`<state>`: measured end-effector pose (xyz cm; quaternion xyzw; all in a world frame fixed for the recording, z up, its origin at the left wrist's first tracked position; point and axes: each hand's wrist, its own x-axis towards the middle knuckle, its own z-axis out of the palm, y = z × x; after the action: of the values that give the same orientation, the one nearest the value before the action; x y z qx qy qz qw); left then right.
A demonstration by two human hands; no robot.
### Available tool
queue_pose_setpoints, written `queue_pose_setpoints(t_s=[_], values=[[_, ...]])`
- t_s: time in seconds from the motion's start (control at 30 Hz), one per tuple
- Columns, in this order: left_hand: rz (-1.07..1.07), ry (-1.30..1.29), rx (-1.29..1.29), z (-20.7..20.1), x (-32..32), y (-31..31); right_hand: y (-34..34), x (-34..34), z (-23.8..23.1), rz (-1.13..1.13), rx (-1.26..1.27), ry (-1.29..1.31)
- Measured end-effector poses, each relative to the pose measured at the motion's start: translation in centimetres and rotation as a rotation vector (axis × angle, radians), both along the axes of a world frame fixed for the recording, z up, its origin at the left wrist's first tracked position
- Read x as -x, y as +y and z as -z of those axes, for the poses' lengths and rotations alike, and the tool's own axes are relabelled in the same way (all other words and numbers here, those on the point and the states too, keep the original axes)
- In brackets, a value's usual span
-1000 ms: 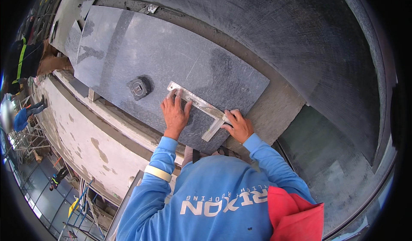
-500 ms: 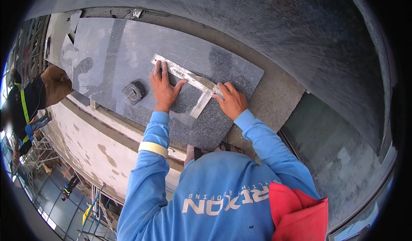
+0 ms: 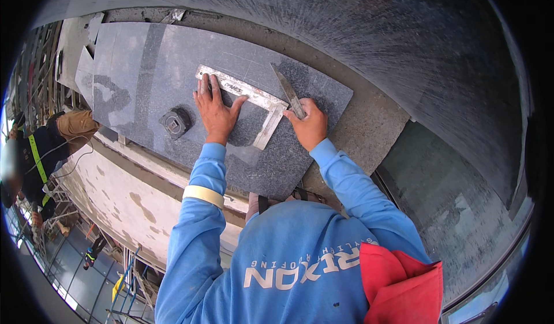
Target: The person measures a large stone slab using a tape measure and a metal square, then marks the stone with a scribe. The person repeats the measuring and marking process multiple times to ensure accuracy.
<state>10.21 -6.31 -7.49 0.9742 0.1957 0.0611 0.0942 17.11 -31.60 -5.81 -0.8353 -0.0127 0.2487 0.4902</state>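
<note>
Both hands (image 3: 214, 109) shifted along the L-shaped metal square (image 3: 254, 100).

No packages, signs or screens show here. The one label-like mark is a small dark printed strip on the long arm of the grey metal try square (image 3: 242, 91), lying just right of the fingertips of the left hand (image 3: 214, 111) and well left of the right hand (image 3: 309, 126).

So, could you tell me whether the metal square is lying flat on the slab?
Flat: the metal square lies on the grey slab, left hand pressing it.
</note>
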Motion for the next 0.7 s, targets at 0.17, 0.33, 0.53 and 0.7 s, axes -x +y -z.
queue_pose_setpoints(t_s=[0.17, 0.33, 0.53, 0.7], values=[[-0.017, -0.009, 0.009, -0.04, -0.16, -0.39, 0.73, 0.07, 0.51, 0.16, -0.208, 0.142], [-0.01, -0.026, -0.014, 0.14, -0.08, -0.19, 0.73, -0.29, 0.35, 0.211, -0.302, 0.211], [-0.014, -0.011, -0.015, 0.24, -0.31, -0.38, 0.82, -0.3, 0.89, 0.263, -0.367, 0.177], [-0.022, 0.02, -0.014, 0.67, 0.03, -0.19, 0.82, -0.75, 0.2, 0.223, -0.29, 0.261]])
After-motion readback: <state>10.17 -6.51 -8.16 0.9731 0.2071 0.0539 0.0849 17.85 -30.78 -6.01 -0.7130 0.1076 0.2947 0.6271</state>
